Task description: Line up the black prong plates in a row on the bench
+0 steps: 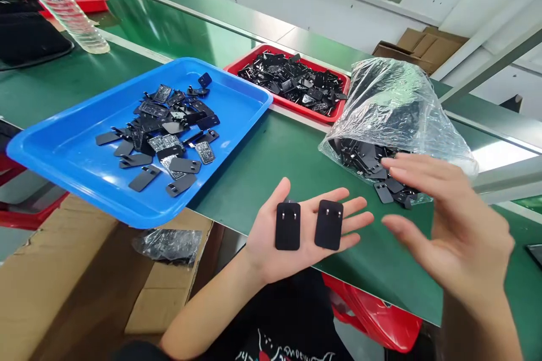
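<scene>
My left hand [307,240] is held palm up over the table's front edge, fingers spread flat. Two thin black rectangular plates with rounded corners lie on it: one plate [288,234] on the palm, the other plate [328,234] across the fingers. Each shows two metal plug prongs near its upper end, like a charger's plug cover. To the right, my right hand [461,225] hovers with thumb and fingers apart and nothing between them. Just behind it, similar black plates [383,193] spill from the mouth of a clear plastic bag [393,96].
A blue tray [80,180] at left holds scattered black plates and overhangs the green table [237,186]. Behind stands a red tray [288,110] heaped with black pronged parts. A plastic bottle [71,17] is at far left; a cardboard box [42,293] sits below.
</scene>
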The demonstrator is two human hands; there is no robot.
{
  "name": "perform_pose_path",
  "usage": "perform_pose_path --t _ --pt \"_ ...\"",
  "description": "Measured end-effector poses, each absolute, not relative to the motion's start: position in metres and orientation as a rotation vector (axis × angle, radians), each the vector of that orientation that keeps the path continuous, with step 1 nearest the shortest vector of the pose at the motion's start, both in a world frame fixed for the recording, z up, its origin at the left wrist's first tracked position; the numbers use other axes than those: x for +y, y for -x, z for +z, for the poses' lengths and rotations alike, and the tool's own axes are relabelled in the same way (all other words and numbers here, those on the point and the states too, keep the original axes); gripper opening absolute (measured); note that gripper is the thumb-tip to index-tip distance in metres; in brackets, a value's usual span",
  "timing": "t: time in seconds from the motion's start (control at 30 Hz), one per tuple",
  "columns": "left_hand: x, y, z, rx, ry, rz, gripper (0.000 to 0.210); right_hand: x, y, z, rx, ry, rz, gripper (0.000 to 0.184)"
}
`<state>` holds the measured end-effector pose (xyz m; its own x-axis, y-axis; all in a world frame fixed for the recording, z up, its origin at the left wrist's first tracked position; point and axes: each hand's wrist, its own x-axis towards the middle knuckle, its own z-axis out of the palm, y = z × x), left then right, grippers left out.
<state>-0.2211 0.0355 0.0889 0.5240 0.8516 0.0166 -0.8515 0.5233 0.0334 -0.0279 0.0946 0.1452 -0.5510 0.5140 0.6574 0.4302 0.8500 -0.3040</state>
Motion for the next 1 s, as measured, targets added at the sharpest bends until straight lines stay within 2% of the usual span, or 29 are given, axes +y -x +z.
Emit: perform_pose_path --t 0.07,0.13,0.37,0.63,0.83,0.93,1.0 --pt "0.036 0.221 0.090 0.009 -0.034 1.015 0.077 0.088 0.027 0.140 -2.369 0.691 0.199 0.064" --pt "0.036 0.220 0.090 0.014 -0.036 1.010 0.074 0.082 0.029 0.134 -2.470 0.702 0.206 0.072" --pt "0.036 0.217 0.088 0.017 -0.077 1.013 0.066 0.076 0.040 0.115 -2.466 0.664 0.223 0.070" --pt "0.035 0.214 0.091 0.034 -0.049 0.988 0.074 0.078 0.035 0.106 -2.366 0.572 0.372 0.083" --pt "0.031 0.220 0.093 0.054 -0.059 1.002 0.073 0.083 0.024 0.094 -1.810 0.589 0.490 0.055" --pt "0.034 0.243 0.092 0.221 -0.101 1.082 0.057 0.080 0.015 0.086 -1.678 0.687 0.515 0.040" --pt "0.041 0.271 0.091 0.554 -0.213 1.246 0.045 0.075 0.006 0.078 -1.711 0.813 0.553 0.032"
